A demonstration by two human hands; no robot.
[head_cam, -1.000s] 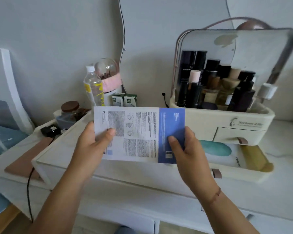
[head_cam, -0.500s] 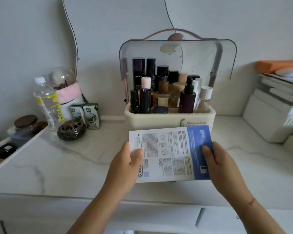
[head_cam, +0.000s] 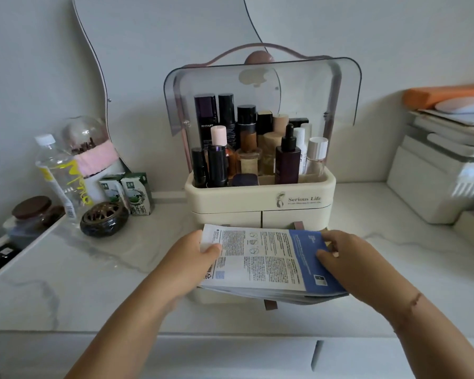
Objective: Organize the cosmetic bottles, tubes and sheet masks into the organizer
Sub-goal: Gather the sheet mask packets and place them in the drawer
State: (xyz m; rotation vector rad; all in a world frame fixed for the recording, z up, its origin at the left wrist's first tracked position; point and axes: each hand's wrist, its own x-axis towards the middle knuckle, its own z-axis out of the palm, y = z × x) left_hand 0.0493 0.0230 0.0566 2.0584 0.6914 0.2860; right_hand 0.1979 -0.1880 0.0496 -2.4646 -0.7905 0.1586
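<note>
A cream organizer (head_cam: 260, 199) with a raised clear lid (head_cam: 260, 86) stands on the marble counter, its top tray packed with several dark bottles (head_cam: 286, 160) and tubes. Its bottom drawer (head_cam: 203, 296) is pulled out toward me. A stack of white-and-blue sheet masks (head_cam: 268, 262) lies flat over that drawer, held at both ends. My left hand (head_cam: 192, 258) grips the left edge, thumb on top. My right hand (head_cam: 348, 259) grips the blue right end.
Left of the organizer stand a water bottle (head_cam: 58, 173), two small milk cartons (head_cam: 132, 194), a dark round incense burner (head_cam: 104, 218) and a brown-lidded jar (head_cam: 32, 210). A white box stack (head_cam: 438, 170) sits at the right. A curvy mirror leans on the wall.
The view swung so the organizer is centred. Both hands have lowered the sheet masks from upright in front of the organizer to lying flat over the open bottom drawer.
</note>
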